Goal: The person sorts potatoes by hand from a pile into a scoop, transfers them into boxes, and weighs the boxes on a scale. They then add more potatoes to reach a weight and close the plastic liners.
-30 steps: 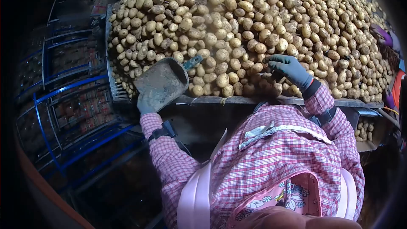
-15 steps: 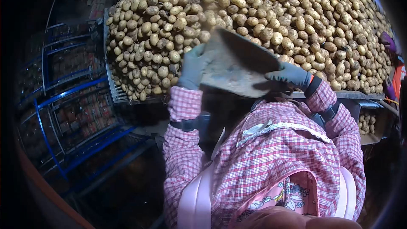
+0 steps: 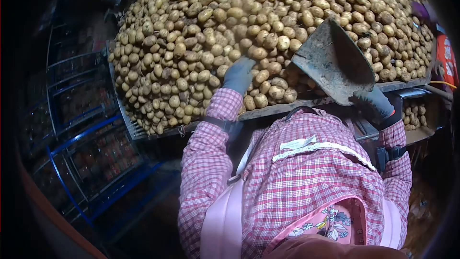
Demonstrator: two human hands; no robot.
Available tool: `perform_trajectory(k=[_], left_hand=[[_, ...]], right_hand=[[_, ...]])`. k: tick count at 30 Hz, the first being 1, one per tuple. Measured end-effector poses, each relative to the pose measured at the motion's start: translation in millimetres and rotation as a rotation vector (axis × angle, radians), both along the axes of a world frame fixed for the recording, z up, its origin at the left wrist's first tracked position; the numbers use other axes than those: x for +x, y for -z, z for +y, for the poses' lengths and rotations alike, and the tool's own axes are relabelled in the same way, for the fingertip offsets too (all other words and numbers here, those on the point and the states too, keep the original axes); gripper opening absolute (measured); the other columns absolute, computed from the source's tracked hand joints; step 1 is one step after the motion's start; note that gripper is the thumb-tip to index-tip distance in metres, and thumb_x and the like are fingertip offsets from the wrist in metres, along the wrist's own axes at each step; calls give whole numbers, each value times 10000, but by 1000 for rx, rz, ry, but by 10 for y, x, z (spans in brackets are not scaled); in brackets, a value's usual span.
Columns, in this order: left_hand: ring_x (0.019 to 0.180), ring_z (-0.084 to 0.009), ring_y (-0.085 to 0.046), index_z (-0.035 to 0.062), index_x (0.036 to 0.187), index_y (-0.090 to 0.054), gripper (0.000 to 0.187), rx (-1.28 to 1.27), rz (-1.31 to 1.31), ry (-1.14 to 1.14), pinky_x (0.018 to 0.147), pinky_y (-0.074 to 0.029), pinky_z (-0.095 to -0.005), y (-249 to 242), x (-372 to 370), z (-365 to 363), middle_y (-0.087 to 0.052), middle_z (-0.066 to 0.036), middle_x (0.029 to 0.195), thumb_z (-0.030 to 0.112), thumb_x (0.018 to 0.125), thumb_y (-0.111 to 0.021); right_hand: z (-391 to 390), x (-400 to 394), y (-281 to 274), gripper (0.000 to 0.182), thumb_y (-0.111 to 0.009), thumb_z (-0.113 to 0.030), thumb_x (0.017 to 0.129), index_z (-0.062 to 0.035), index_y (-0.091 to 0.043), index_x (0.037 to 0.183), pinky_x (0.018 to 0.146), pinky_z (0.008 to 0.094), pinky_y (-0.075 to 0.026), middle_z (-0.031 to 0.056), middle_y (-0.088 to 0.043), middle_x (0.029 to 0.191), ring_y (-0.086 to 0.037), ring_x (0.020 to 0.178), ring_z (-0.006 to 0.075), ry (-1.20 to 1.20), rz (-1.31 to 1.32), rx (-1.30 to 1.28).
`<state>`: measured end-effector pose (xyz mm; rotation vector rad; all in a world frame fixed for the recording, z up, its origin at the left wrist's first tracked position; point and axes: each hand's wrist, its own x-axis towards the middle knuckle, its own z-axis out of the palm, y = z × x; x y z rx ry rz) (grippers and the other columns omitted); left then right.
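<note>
My left hand (image 3: 239,75), in a grey-blue glove, is over the front part of a large heap of potatoes (image 3: 191,57), its fingers against or just above them. What it may hold, if anything, is too unclear to make out. My right hand (image 3: 374,103), gloved too, is closed on the near end of a dirty metal scoop (image 3: 330,62). The scoop lies tilted over the potatoes at the right, its broad blade pointing away from me. No potatoes show in it.
A metal edge (image 3: 282,109) borders the heap in front of me. Blue metal frames (image 3: 86,132) stand at the left. A box of potatoes (image 3: 414,116) is below the edge at the right. Purple-gloved fingers (image 3: 420,10) of another person appear at the far right.
My left hand has let go of the scoop and moved right to the potatoes. My right hand has carried the scoop to the right and turned it.
</note>
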<state>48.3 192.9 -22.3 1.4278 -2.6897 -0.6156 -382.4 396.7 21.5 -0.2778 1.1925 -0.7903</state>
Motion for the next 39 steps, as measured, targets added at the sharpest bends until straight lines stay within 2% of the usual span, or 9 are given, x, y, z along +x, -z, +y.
perform_trajectory(k=[4,7,11,14,23,26,31,37,39], left_hand=[[1114,-293,-625,101,1182,-668,351,207,-151,-198,972,-499,-380,-302,-150,-74,-625,-137,1220,144,838,-617],[1109,-273,-639,73,1186,-694,415,687,582,-296,981,-497,-396,-628,-598,-183,-659,-139,1220,316,851,-720],[1222,-286,-553,109,1179,-702,409,67,263,92,1083,-407,-412,-577,-1292,-379,-608,-139,1310,348,848,-719],[1286,-333,-487,167,1166,-711,361,-134,89,134,1126,-359,-405,-62,-1115,-476,-536,-134,1393,278,823,-718],[1296,-280,-482,106,1007,-709,148,-245,-280,-150,1133,-391,-407,-350,37,-438,-534,-128,1370,135,882,-637],[1293,-307,-482,105,1084,-702,210,-363,-265,-94,1126,-386,-418,-476,-101,-587,-537,-145,1361,146,890,-634],[1324,-357,-439,140,1327,-598,519,-115,-95,5,1148,-326,-456,-162,-813,-584,-505,-153,1421,322,854,-713],[1449,-393,-223,167,1354,-587,600,-224,-60,30,1193,-239,-490,48,-1457,-789,-390,-127,1479,466,849,-709],[1372,-411,-307,200,1316,-605,532,-190,-32,6,1184,-279,-473,175,-1463,-805,-428,-118,1465,423,847,-717]], right_hand=[[64,-82,65,398,-712,-162,892,14,-613,1236,756,290,-546,103,-702,1052,-673,881,172,-26,2,-48],[60,-49,77,380,-696,-164,903,31,-621,1221,800,290,-540,97,-701,1065,-671,878,170,-33,23,-16],[30,-51,169,351,-692,-190,911,29,-631,1178,725,291,-558,91,-697,1028,-670,848,161,-47,83,-98],[-31,-45,-41,365,-718,-255,897,-16,-623,1155,464,246,-477,77,-676,905,-638,707,123,66,20,85],[-4,-87,103,291,-697,-221,910,-2,-628,1089,453,274,-506,95,-663,808,-627,567,178,170,-98,144],[-18,-57,105,287,-689,-232,912,-6,-623,1077,433,268,-492,100,-650,726,-606,489,185,163,-109,216],[-35,-11,64,279,-692,-239,902,-18,-620,1056,403,243,-472,70,-637,665,-579,447,157,188,-49,185],[-159,-61,14,237,-688,-218,904,-24,-628,1026,385,231,-456,48,-638,655,-577,441,137,214,-16,189],[-206,-53,82,236,-669,-234,924,-21,-638,1020,392,231,-454,47,-635,650,-581,447,134,259,4,176]])
